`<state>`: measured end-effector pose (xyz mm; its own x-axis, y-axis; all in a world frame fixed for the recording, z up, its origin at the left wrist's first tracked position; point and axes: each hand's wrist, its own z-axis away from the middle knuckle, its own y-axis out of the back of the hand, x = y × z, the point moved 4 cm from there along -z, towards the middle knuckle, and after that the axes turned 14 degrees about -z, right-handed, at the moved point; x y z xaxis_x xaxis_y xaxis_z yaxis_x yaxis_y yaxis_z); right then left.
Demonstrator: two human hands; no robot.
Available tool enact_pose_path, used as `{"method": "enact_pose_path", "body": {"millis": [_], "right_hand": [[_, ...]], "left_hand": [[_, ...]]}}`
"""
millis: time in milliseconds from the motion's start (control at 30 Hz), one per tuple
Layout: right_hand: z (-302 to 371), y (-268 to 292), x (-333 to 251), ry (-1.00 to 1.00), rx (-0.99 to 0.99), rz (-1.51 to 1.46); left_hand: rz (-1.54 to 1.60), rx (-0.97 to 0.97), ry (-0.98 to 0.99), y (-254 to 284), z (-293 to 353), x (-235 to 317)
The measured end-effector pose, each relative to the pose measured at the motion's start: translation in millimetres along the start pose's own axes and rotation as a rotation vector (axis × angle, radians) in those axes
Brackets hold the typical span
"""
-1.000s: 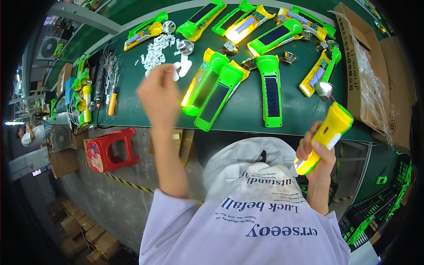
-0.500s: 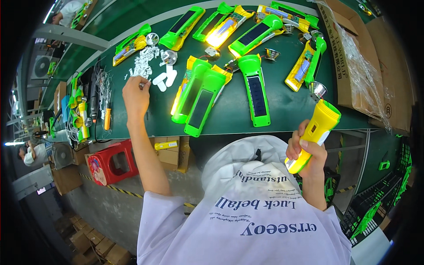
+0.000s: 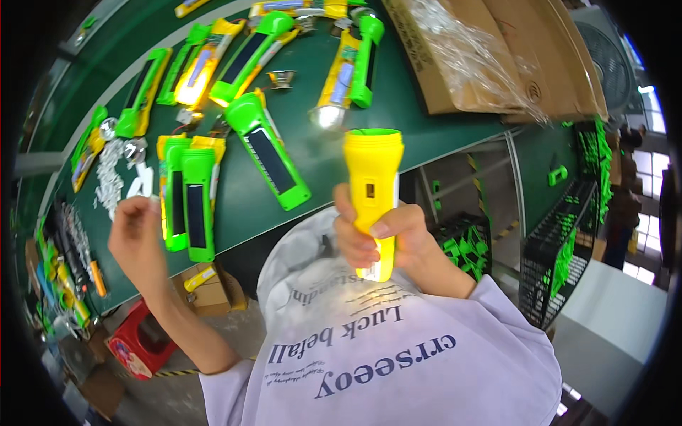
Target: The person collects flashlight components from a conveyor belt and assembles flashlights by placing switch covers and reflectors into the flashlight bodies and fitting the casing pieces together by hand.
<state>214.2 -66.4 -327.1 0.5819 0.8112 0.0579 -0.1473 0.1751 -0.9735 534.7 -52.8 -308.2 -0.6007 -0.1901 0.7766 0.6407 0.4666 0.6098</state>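
In my right hand (image 3: 408, 234) a yellow flashlight (image 3: 374, 167) is held upright in front of my shirt. Its wide threaded end faces up with green showing inside, and a small dark slot shows on its body. My left hand (image 3: 136, 231) is raised over the near table edge with thumb and fingertips pinched together; what they hold, if anything, is too small to name. Close beyond it lie a heap of small white pieces (image 3: 109, 174) and some flat white oval pieces (image 3: 142, 181). A green flashlight with a dark panel (image 3: 199, 206) lies just right of that hand.
Several green and yellow flashlight halves (image 3: 263, 57) with loose reflectors (image 3: 281, 78) spread over the green table (image 3: 323, 167). An open cardboard box (image 3: 490, 57) with clear plastic wrap stands at the far right. Black crates (image 3: 558, 248) and a red stool (image 3: 138, 341) stand below table level.
My left hand has lifted back from the heap of white pieces. My right hand has brought the flashlight inward and turned it more upright. The whole view has swung to the right.
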Motion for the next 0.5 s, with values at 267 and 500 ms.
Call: {"method": "enact_pose_path", "body": {"millis": [267, 500], "right_hand": [[9.7, -3.3, 6.8, -0.028, -0.037, 0.054], [13.4, 4.0, 8.6, -0.005, 0.029, 0.107]], "left_hand": [[0.572, -0.637, -0.246, -99.9, 71.5, 138.6], [0.460, -0.579, -0.400, -104.8, 79.3, 146.7]]}}
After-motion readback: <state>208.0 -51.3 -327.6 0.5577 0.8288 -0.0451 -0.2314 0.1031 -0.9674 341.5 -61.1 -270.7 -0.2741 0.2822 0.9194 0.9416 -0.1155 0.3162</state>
